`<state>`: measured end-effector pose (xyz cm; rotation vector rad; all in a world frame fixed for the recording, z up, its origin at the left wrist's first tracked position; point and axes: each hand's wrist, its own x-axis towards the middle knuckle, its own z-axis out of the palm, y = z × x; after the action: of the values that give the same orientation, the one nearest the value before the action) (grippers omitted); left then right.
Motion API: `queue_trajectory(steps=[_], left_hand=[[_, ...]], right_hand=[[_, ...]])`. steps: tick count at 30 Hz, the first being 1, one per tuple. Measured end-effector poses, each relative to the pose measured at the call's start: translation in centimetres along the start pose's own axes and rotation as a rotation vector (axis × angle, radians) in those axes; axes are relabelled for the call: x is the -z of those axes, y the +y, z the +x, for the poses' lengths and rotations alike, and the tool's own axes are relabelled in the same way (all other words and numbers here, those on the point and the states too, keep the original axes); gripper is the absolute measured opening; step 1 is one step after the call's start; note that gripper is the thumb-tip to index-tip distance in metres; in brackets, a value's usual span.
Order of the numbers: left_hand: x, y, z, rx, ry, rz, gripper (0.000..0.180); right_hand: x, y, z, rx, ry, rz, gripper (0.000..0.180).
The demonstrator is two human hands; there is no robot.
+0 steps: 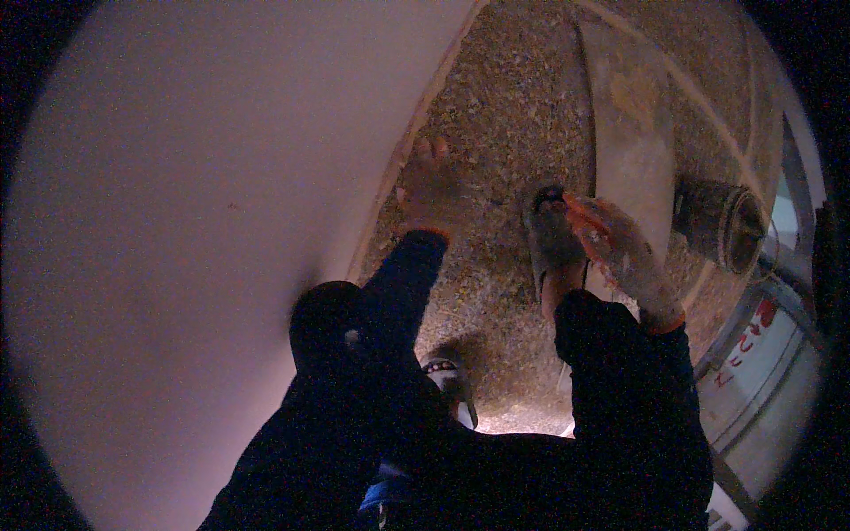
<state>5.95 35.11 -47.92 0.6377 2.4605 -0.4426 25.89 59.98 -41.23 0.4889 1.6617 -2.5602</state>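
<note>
My left hand [428,188] is in a glove with an orange cuff, beside the lower edge of a pale wall [212,177]. It is smeared and blends into the floor, so its fingers cannot be read. My right hand [624,252] wears a stained grey glove with orange at the fingers and cuff. Its fingers are drawn together, pointing up and left above my sandalled foot [556,234]; whatever they may hold is hidden. Dark sleeves cover both my arms.
Gritty, littered ground [505,97] runs along the wall. A long pale board [629,115] lies to the right, with a dark bucket [722,221] beside it. Farther right is a white container [753,363] with red markings. My other foot [450,380] is near the bottom.
</note>
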Motion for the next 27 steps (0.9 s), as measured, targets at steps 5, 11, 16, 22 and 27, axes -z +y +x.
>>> queue_trajectory(steps=[5,11,16,22,27], left_hand=[[-1.5,-3.1,0.5,-0.141,0.188,0.08,0.065],[-3.2,-2.9,2.6,-0.181,0.21,0.165,0.062],[-3.1,-5.0,3.8,-0.319,0.597,-0.343,0.06],[-0.7,-4.0,4.8,-0.384,0.218,0.052,0.066],[-1.3,-5.5,3.6,-0.355,0.244,0.177,0.061]], right_hand=[[0.4,0.8,0.7,-0.078,-0.001,0.135,0.055],[-0.8,-1.7,1.4,-0.071,-0.169,-0.062,0.053],[-1.6,-4.0,1.8,-0.097,-0.108,-0.078,0.056],[7.8,-11.7,-1.7,0.246,0.599,-0.575,0.046],[18.5,-19.5,-4.8,0.1,0.778,-1.277,0.037]])
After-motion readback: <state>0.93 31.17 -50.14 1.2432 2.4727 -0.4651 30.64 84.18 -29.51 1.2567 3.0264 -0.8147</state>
